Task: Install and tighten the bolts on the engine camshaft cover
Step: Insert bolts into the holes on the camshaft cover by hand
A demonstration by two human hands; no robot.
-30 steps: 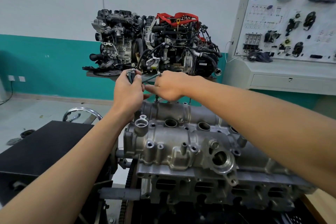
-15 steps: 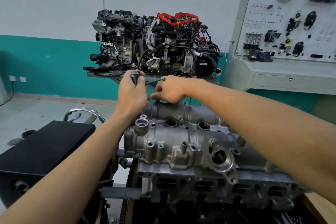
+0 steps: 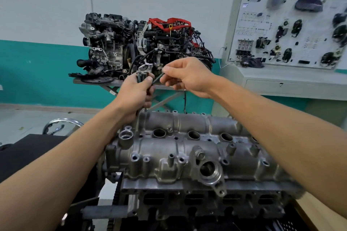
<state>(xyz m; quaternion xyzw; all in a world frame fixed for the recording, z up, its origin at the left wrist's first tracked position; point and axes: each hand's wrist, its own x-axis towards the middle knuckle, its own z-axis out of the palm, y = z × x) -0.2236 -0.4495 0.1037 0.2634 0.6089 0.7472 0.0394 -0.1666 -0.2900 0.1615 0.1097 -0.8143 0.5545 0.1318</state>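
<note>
I see left hand (image 3: 134,95) curled round bolt bundle (image 3: 142,76) | right hand (image 3: 187,78) pinching single bolt (image 3: 157,79) beside it | both held above camshaft cover (image 3: 197,148), over its far-left corner, not touching it

A fully dressed engine (image 3: 142,48) with red hoses is sitting on a metal stand (image 3: 90,81) by the wall. A parts display board (image 3: 281,24) is standing at right, and a black case (image 3: 33,148) is lying at left.
</note>
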